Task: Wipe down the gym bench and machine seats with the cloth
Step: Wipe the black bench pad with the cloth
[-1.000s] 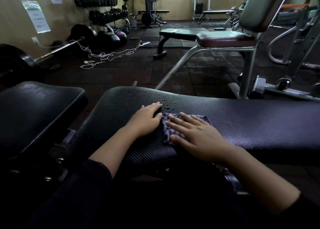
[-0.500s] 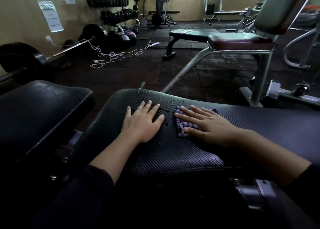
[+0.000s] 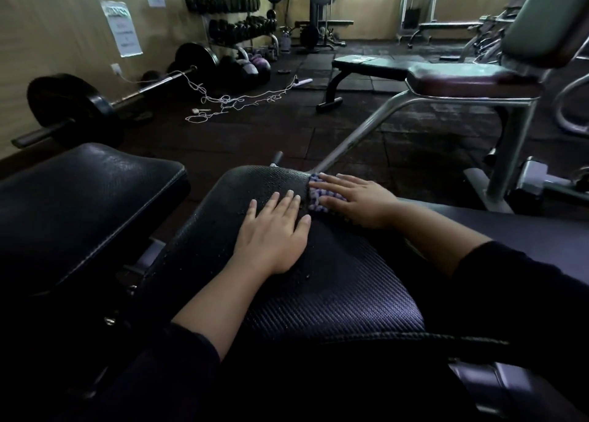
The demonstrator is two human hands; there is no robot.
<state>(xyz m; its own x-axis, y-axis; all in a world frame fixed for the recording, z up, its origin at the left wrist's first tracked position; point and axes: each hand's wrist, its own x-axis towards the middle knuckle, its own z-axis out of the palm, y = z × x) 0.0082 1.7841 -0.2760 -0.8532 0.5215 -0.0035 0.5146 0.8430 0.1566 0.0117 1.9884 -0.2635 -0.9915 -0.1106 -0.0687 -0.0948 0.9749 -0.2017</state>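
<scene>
The right hand [image 3: 357, 200] lies flat on the cloth [image 3: 317, 195], a small checked purple and white piece, and presses it on the bench pad [image 3: 334, 294] close to the far edge of the pad. The fingers are straight and a little spread; they do not curl round the cloth, they only push it down, and most of the cloth is hidden under the palm. The left hand [image 3: 274, 233] rests on the same pad just beside the cloth, on its left and nearer to the person, with straight fingers that hold nothing; I judge that it only steadies the body. Small drops of water [image 3: 271, 182] shine on the pad beyond the left hand and toward the far left corner, so the wet part lies to the left of the cloth, in the direction where the right fingertips point. The long axis of the pad runs away to the right, under the right forearm. The right hand is the nearer one for this work, and the next stroke probably must go left along the far edge, where the left hand may be in the way.
</scene>
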